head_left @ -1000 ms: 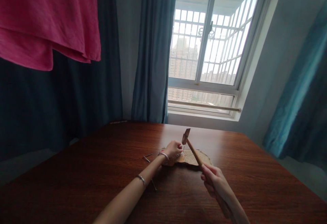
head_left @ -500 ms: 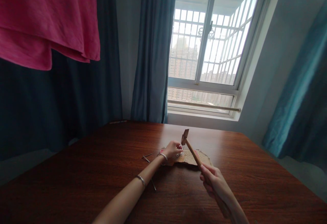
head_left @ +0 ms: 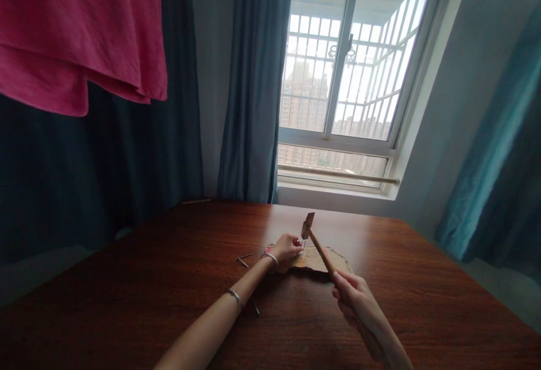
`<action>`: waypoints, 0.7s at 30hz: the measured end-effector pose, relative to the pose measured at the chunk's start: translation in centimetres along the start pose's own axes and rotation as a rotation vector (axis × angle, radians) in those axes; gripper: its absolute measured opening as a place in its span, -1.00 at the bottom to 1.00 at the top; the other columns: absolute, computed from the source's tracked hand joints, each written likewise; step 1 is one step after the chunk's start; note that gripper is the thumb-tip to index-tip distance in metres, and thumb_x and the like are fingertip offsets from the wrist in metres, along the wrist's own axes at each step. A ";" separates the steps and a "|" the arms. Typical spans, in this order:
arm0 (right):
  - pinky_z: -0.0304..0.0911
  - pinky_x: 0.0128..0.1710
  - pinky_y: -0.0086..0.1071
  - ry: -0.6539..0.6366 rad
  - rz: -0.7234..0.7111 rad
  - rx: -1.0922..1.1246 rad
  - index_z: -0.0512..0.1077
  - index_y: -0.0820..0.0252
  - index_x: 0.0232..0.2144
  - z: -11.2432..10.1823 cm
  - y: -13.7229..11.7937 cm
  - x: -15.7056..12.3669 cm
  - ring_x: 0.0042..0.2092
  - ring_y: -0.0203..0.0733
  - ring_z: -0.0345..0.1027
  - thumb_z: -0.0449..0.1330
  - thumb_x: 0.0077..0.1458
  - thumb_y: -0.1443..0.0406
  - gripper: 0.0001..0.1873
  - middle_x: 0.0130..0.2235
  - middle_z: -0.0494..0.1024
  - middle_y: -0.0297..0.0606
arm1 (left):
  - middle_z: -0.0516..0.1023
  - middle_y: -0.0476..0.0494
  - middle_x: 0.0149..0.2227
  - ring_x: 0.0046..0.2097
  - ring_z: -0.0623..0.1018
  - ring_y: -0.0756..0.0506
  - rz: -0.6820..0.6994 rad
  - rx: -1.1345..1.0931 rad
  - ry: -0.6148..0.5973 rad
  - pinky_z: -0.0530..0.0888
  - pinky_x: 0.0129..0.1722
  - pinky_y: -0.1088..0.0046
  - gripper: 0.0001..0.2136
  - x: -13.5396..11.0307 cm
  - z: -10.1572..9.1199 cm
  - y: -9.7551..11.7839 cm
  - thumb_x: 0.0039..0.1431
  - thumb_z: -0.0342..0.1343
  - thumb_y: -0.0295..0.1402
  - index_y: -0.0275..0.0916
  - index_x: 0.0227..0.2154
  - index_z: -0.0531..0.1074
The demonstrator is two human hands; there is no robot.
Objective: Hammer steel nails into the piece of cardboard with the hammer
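Observation:
My left hand [head_left: 287,247], wearing a ring-like bracelet at the wrist, pinches a thin upright metal rod [head_left: 304,246]; whether it is a nail or a punch is too small to tell. Below it lies a flat tan piece [head_left: 323,260], dotted with many small marks or holes and ragged at its edges. My right hand [head_left: 355,297] is closed round the wooden handle of a hammer [head_left: 322,252]. The hammer's head is at the top of the rod, touching it or just above; I cannot tell which. My left fingers hide part of the tan piece.
Thin metal rods [head_left: 243,261] lie crossed on the brown wooden table [head_left: 147,291], left of the tan piece. Another rod [head_left: 255,307] rests beside my left forearm. Behind the table are blue curtains [head_left: 253,77] and a barred window; a pink cloth [head_left: 84,32] hangs at upper left.

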State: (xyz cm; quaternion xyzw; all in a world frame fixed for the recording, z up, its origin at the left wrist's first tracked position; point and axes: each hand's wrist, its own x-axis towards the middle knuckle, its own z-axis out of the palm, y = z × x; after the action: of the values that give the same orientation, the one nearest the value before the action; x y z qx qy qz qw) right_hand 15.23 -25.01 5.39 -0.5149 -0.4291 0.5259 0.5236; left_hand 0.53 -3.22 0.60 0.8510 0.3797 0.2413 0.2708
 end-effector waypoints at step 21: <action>-0.16 -0.87 -0.62 0.031 0.038 0.019 0.29 0.22 -0.23 -0.2 0.0 0.2 -0.79 -0.54 -0.06 0.15 -0.11 -0.01 -0.51 -0.61 0.27 -0.47 | 0.48 -0.09 -0.52 -0.44 0.41 -0.01 0.029 -0.094 0.046 0.24 -0.48 0.57 -0.75 -0.4 -0.1 0.2 -0.13 0.11 -0.26 -0.40 -0.50 0.49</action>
State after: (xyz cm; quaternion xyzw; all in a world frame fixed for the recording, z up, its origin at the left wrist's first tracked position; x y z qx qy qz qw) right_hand 15.40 -24.85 5.40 -0.5262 -0.4059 0.5318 0.5248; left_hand 0.30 -3.61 0.76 0.8371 0.3616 0.2822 0.2981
